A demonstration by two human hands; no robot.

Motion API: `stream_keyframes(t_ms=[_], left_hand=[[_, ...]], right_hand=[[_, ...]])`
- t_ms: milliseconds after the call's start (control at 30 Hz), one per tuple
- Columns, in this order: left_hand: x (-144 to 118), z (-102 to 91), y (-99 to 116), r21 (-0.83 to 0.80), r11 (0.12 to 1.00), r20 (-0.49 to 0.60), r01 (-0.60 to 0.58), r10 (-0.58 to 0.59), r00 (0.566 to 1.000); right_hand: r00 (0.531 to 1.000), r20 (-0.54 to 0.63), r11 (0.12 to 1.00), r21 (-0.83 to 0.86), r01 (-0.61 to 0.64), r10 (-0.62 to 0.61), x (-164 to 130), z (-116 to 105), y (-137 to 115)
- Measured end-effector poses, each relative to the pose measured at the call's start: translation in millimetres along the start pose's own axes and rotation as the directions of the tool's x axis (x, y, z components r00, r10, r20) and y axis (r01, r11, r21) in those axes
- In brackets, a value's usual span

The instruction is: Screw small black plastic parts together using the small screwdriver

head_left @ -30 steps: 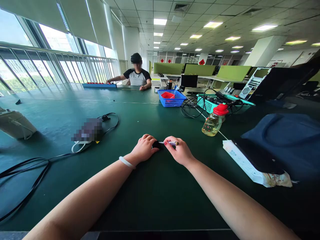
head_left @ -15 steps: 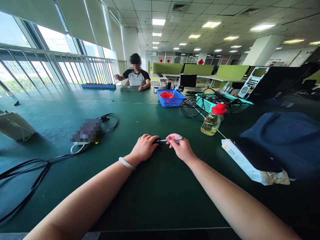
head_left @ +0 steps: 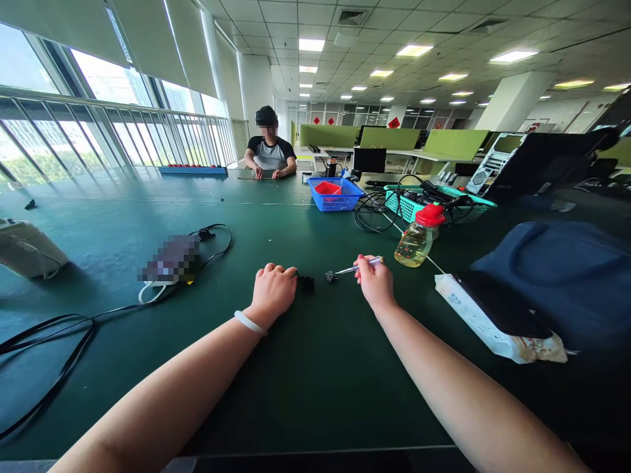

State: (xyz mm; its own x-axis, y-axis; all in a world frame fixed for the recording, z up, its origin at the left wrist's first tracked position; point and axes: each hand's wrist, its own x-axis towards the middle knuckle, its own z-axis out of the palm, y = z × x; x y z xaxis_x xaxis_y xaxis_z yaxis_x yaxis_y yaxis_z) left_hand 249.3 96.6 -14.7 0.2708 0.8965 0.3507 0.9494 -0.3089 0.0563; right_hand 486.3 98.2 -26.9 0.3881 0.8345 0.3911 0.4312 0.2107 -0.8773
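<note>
My right hand (head_left: 375,284) is closed around the clear, purplish handle of a screwdriver (head_left: 351,269), its metal shaft pointing left. The shaft's tip meets a small dark grey, rough-looking part (head_left: 330,276), too small to name. Left of that part is a small black block (head_left: 307,284) on the table, its kind unclear. My left hand (head_left: 274,289), with a white band at the wrist, has its fingers curled at the block's left edge and appears to grip it. The fingertips are partly hidden.
On the green table (head_left: 276,394), a red-capped bottle (head_left: 417,246), power strip (head_left: 473,318) and dark blue bag (head_left: 557,282) are right. A blue basket (head_left: 336,202) and teal basket (head_left: 409,207) stand behind. Black cable (head_left: 73,348) lies left. A person (head_left: 270,151) sits opposite.
My right hand has drawn the screwdriver to the right, away from my left hand. The block and the dark grey part now show. The person opposite has lowered a raised hand to the table.
</note>
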Motion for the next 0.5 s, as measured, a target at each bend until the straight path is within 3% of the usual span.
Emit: stream_keyframes(t_ms=[367, 500], left_hand=[[-6.7, -13.0, 13.4, 0.094, 0.995, 0.068, -0.035, 0.029, 0.997], [-3.8, -8.3, 15.1, 0.008, 0.998, 0.037, -0.056, 0.056, 0.998]], right_hand=[[0.999, 0.026, 0.999, 0.011, 0.03, -0.031, -3.2, 0.9, -3.0], [0.999, 0.024, 0.999, 0.013, 0.043, -0.043, -3.4, 1.0, -4.4]])
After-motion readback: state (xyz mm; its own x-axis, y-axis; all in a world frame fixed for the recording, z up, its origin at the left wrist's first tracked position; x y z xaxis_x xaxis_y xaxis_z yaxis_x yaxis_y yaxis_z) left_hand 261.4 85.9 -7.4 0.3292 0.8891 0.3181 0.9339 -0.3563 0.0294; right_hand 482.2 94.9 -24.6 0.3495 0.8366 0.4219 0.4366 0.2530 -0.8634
